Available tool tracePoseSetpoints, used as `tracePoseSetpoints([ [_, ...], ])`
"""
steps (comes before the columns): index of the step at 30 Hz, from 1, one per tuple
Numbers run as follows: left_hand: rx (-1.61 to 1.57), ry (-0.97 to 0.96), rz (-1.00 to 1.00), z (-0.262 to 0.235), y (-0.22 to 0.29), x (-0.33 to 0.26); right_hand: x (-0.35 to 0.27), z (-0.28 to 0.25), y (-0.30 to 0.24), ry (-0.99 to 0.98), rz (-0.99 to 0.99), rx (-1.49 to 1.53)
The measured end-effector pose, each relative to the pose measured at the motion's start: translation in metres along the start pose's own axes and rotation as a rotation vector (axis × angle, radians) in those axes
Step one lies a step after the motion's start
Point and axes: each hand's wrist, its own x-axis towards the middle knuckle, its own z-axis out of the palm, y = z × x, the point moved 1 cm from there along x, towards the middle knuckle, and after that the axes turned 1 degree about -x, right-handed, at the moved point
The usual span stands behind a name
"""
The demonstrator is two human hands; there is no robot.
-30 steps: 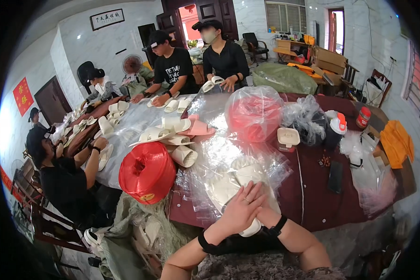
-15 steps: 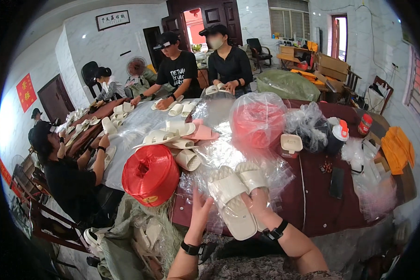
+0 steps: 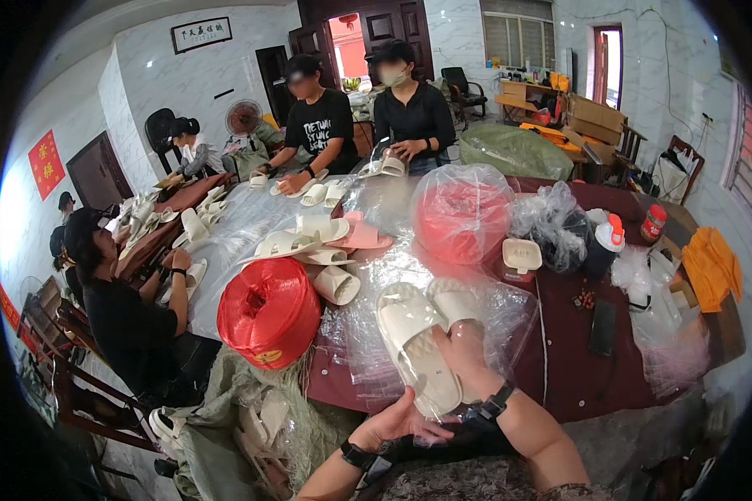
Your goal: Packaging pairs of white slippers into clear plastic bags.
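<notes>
Your left grip (image 3: pixel 391 422) has come in from beside the cream slippers (image 3: pixel 411 327) to their near end, and the pair has slid slightly away from you. Your right grip (image 3: pixel 468 363) pinches the pair, its thumb on the sole of the left slipper, the other fingers mostly hidden. At the heel, your left thumb lies against the edge and the fingers stretch out below; you cannot tell whether they pinch any film. The pair is at your edge of the desk (image 3: pixel 576 380), toes pointing away, over clear plastic bags (image 3: pixel 372 357). To its left you have a red roll of twine (image 3: pixel 267 313), with more cream slippers (image 3: pixel 336 285) and a pink slipper (image 3: pixel 363 234) just beyond. A dark phone (image 3: pixel 602 327) lies well to the right.
</notes>
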Motion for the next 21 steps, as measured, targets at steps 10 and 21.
tracePoseSetpoints([
  [10,-0.166,0.085,-0.123,-0.008,-0.026,-0.026,0.026,0.039,0.006,0.08,0.096,0.076],
  [21,0.234,0.724,0.212,0.018,-0.004,-0.07,-0.07,-0.047,-0.012,-0.537,-0.483,0.178],
])
